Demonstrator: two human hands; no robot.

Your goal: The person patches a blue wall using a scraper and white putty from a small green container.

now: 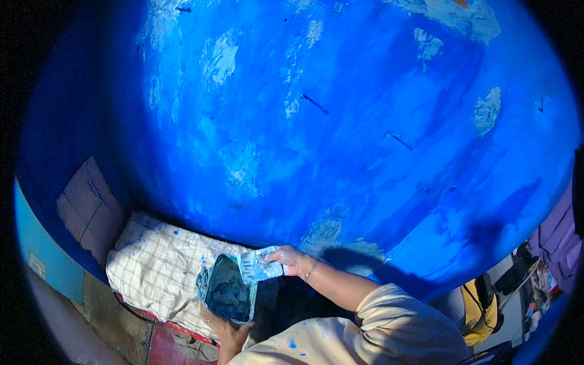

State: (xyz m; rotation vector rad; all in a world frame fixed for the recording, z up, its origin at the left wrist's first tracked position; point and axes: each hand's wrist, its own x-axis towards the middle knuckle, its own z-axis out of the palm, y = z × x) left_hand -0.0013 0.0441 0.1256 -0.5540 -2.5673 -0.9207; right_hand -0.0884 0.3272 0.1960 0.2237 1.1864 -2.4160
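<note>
My left hand (224, 330) grips a rectangular dark green container (229, 289) from below, its inside smeared with paint or paste. My right hand (291, 261) is closed on a flat, paint-smeared pale scraper (258, 267) at the container's upper right edge. The bright blue wall (340, 152) ahead has pale rough patches and several nail-like pieces. Below the container and behind it, a checked white cloth (158, 261) speckled with blue covers a low surface along the wall's foot.
A dark corner at left has a bare tiled patch (88, 207) above a turquoise panel (48, 261). Red flooring (170, 344) shows below the cloth. At right are a yellow-and-black bag (477, 310), purple fabric (556, 243) and assorted clutter.
</note>
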